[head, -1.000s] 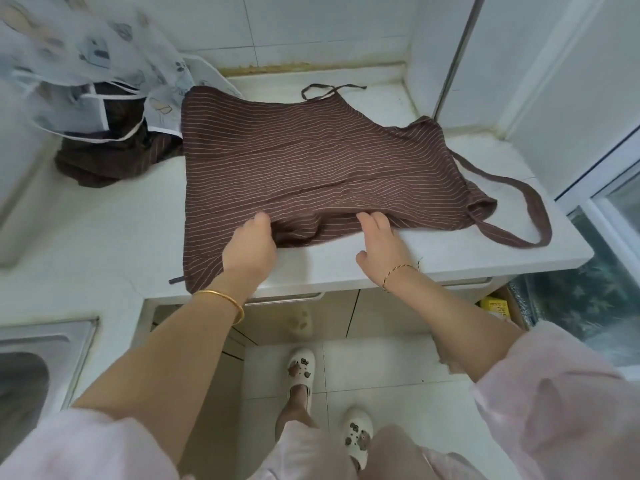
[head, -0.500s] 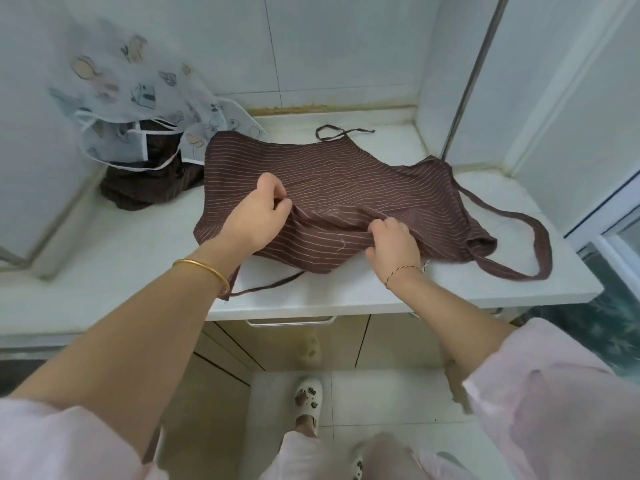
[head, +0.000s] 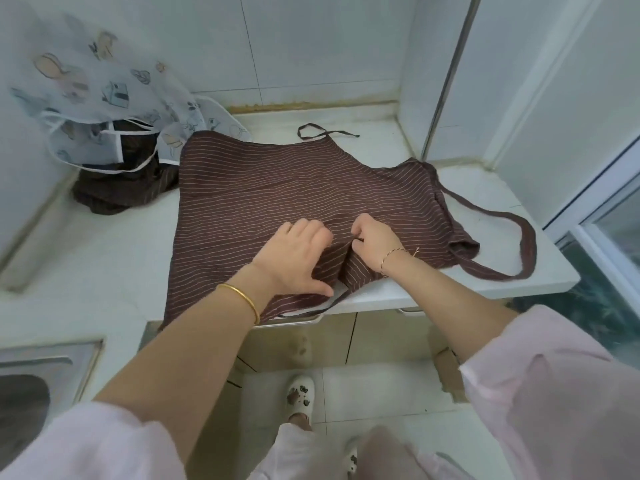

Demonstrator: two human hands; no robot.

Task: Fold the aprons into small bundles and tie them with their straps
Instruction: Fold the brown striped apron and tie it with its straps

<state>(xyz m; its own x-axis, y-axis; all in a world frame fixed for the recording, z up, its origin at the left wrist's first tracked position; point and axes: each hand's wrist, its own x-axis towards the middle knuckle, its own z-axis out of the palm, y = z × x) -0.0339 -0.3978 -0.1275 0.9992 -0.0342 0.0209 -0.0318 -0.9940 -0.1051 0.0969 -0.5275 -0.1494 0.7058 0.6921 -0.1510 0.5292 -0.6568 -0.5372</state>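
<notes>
Two hands work close to me at the front edge of the white counter (head: 104, 258), with the sink (head: 41, 362) just off to my lower left. My left hand (head: 294, 258) lies flat on the brown striped apron (head: 277, 188), fingers spread and pressing down; I judge it is there to pin the cloth so it cannot slide. My right hand (head: 374, 242), just beside it, has its fingers curled in and pinches a ridge of the fabric, which I read as gathering the near flap for a fold.

That apron is spread across the counter, its near hem hanging slightly over the edge, where one thin tie strap (head: 313, 308) trails along the lip. To the right, the neck loop (head: 529, 244) lies open on the bare surface, clear of the body, so it should stay free for tying later. At the far side a second tie (head: 343, 133) curls toward the wall.

Folding looks barely begun to me. In the back left corner a sheer printed apron (head: 86, 84) is draped over a dark crumpled apron (head: 114, 199), both waiting their turn.
</notes>
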